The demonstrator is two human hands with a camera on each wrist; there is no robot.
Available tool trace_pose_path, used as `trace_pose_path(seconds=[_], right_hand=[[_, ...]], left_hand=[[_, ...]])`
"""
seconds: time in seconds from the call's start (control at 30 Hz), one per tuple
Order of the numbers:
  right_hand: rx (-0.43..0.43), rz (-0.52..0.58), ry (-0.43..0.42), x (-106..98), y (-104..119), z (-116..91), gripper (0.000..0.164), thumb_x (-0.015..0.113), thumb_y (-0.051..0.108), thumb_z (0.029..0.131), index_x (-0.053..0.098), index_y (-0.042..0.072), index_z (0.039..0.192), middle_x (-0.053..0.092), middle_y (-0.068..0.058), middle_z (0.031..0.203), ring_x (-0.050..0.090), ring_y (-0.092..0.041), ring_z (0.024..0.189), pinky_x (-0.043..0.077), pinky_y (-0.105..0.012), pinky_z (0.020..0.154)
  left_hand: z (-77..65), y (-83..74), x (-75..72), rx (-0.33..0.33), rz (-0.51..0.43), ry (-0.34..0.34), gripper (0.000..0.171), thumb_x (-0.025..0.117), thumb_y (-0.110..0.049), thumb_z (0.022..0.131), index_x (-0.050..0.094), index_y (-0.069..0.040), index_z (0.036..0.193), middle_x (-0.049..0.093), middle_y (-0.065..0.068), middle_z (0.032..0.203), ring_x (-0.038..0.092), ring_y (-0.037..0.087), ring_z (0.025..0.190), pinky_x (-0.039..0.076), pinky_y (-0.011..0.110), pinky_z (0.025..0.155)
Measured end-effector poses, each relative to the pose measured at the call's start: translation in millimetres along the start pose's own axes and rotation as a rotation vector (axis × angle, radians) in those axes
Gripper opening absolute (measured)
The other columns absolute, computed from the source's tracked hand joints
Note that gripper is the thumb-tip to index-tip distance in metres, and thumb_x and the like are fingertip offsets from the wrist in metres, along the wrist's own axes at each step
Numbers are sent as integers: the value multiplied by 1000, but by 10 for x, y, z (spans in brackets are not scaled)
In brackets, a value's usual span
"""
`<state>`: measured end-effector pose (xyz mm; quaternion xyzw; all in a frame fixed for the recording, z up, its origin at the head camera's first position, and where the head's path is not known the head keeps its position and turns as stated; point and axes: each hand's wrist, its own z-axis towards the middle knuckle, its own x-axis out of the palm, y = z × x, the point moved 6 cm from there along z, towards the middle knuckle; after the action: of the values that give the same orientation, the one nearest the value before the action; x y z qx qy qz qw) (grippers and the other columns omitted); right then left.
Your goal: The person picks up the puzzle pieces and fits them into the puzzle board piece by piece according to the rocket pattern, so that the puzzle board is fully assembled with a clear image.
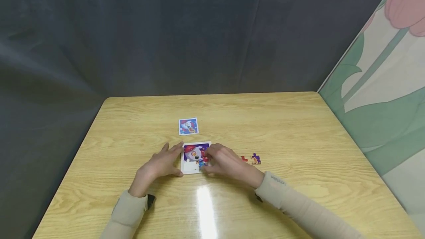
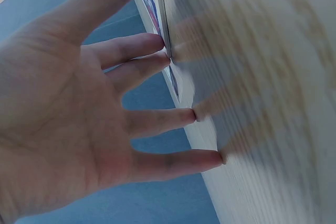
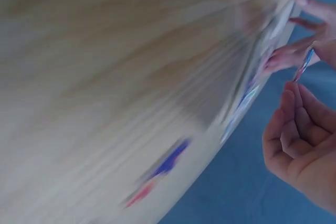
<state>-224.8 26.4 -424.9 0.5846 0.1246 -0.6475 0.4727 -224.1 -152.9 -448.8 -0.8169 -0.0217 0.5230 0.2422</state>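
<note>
A puzzle tray (image 1: 190, 168) with a white frame lies on the table, its upper part filled with a picture of a white-faced character in red. My left hand (image 1: 162, 163) rests at the tray's left edge, fingers spread and fairly straight. In the left wrist view, its fingertips (image 2: 193, 115) come down at the tray's edge and on the wood. My right hand (image 1: 225, 161) is over the tray's right side. Between thumb and fingers it pinches a thin puzzle piece (image 3: 303, 65), seen edge-on in the right wrist view and raised above the tray.
Loose puzzle pieces, one purple and orange (image 1: 256, 159) and one red (image 1: 244, 159), lie right of the tray. Beyond the tray is a small picture card (image 1: 188, 126) with a similar character. A dark curtain (image 1: 212, 36) hangs behind the wooden table (image 1: 285, 128).
</note>
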Motion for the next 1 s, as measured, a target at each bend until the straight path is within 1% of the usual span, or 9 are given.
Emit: trace_pose_path(seconds=[0.13,0.2,0.33,0.47,0.6,0.73,0.93,1.0], right_hand=[[-29,-18,48,117,147,218,33,80,30,78,69,4,96,65,-1,86,58,-12,76,51,-20,66],[-50,-34,67,188,183,297,31,79,29,78,70,5,95,64,1,83,57,-10,73,50,-18,64],[-51,-63,100,305,179,385,20,78,25,76,69,9,85,56,6,73,50,-7,64,41,-16,54],[-33,-99,120,375,146,400,19,78,27,77,67,12,80,54,7,71,49,-7,64,40,-17,53],[-34,-115,139,408,146,393,23,78,31,79,69,11,87,58,5,78,52,-10,70,43,-18,58],[-34,-107,144,426,150,391,27,77,31,81,71,9,95,62,2,86,55,-12,76,47,-20,63],[-52,-85,147,445,174,379,17,73,24,86,74,11,97,63,1,93,55,-13,81,48,-20,68],[-61,-87,146,438,185,374,16,71,23,87,74,12,98,63,1,95,55,-13,83,49,-21,70]], left_hand=[[11,-4,-17,11,3,-12,87,80,-30,78,37,-3,147,22,9,159,12,52,140,23,80,94],[19,-11,-23,19,5,-18,86,80,-30,78,37,-2,147,23,9,158,13,53,140,24,81,93],[30,-26,-24,33,2,-18,85,80,-29,78,37,-1,146,23,10,158,13,53,139,25,81,93],[35,-31,-16,38,0,-15,86,80,-28,78,36,0,146,23,10,158,12,54,139,24,81,93],[39,-20,-11,32,-3,-12,88,80,-28,78,34,0,148,22,11,158,12,54,139,24,81,93],[34,-12,-9,25,-9,-6,88,79,-28,79,32,-1,149,22,10,158,11,53,140,23,81,93],[7,-9,-20,16,-15,-7,88,79,-28,80,32,-1,149,22,11,158,11,54,139,23,82,92],[3,-5,-18,13,-15,-10,87,79,-28,80,32,-1,148,22,11,158,12,54,139,23,82,92]])
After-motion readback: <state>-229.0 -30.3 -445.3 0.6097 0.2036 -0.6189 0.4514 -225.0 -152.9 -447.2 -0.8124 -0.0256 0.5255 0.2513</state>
